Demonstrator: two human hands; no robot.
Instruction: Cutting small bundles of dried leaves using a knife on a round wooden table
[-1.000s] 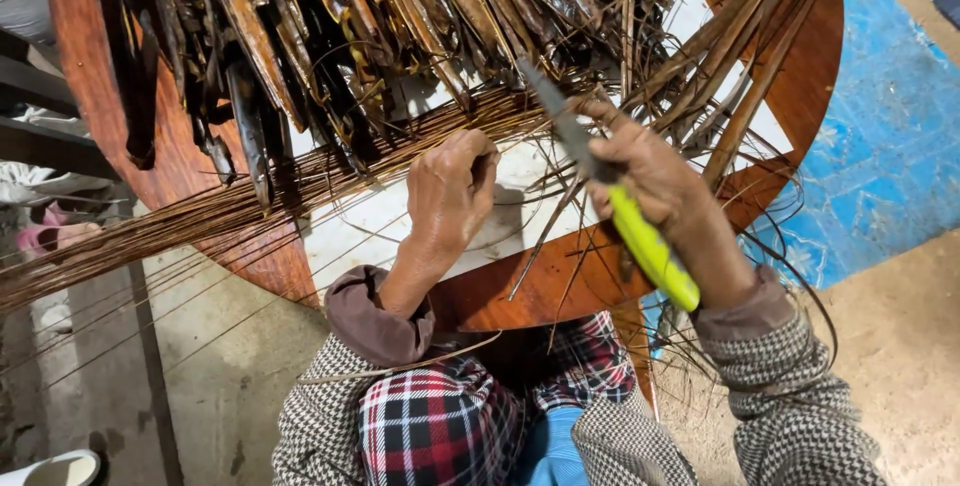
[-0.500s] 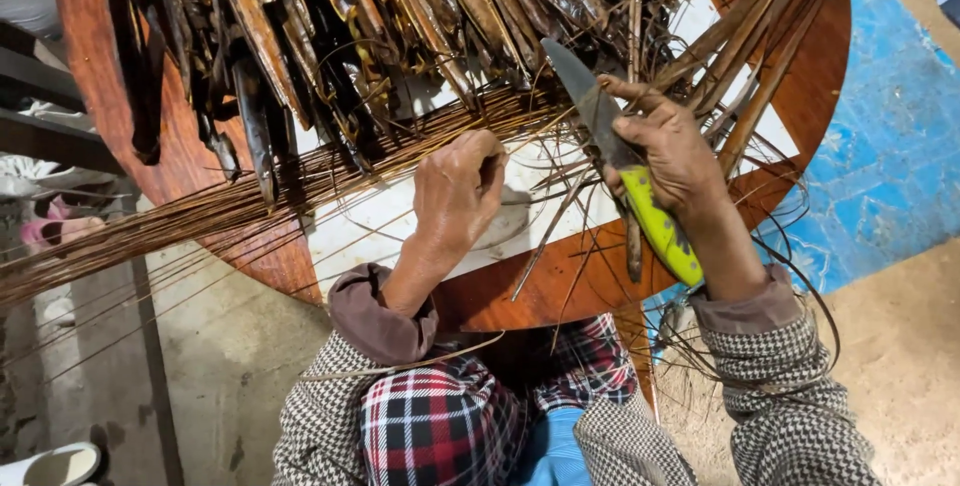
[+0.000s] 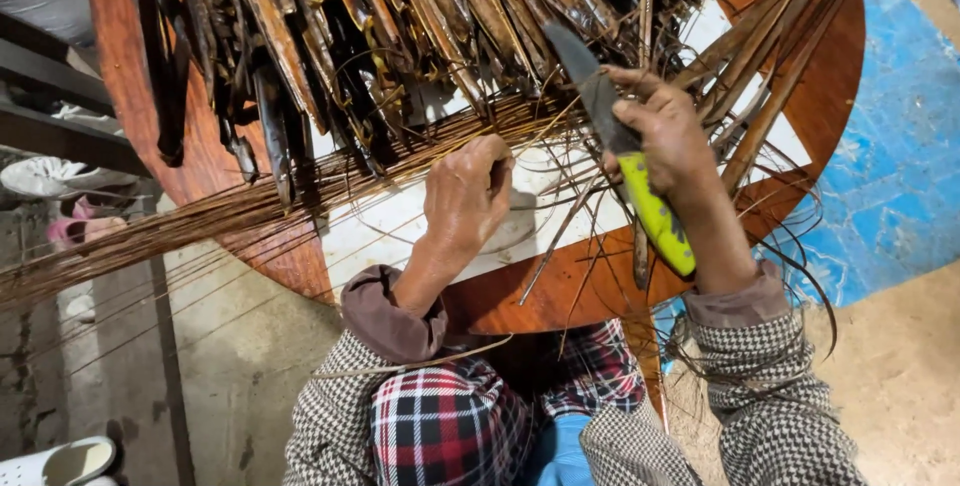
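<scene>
R hand is wrapped tight round a knife w/ yellow-green handle, handle end sticking out below the wrist side, dark blade angled up-left toward the leaf pile; blade tip sits at the edge of the dark strips. L hand is curled, fingers bent down onto a bundle of thin brown fibres, pinching or pressing them against the board; can't tell exactly how many strands are in the pinch. Fibres run from under the L hand out to the left, well past the table edge, sagging a bit, so prob. light, springy, wiry, likely to slip & splay if held loose; best gripped near the hand end where they bunch. Knife looks stiff, fairly light, grip on the handle only, blade prob. sharp. Beyond both hands: heap of dark, flat, glossy leaf strips, stiff-looking, brittle edges maybe; more long brown stalks fan out to the right of the R hand. All on a round reddish wood table w/ a white board on top. Below: checked sleeves, plaid lap. Room: concrete floor left w/ a white sandal, blue mat right.
</scene>
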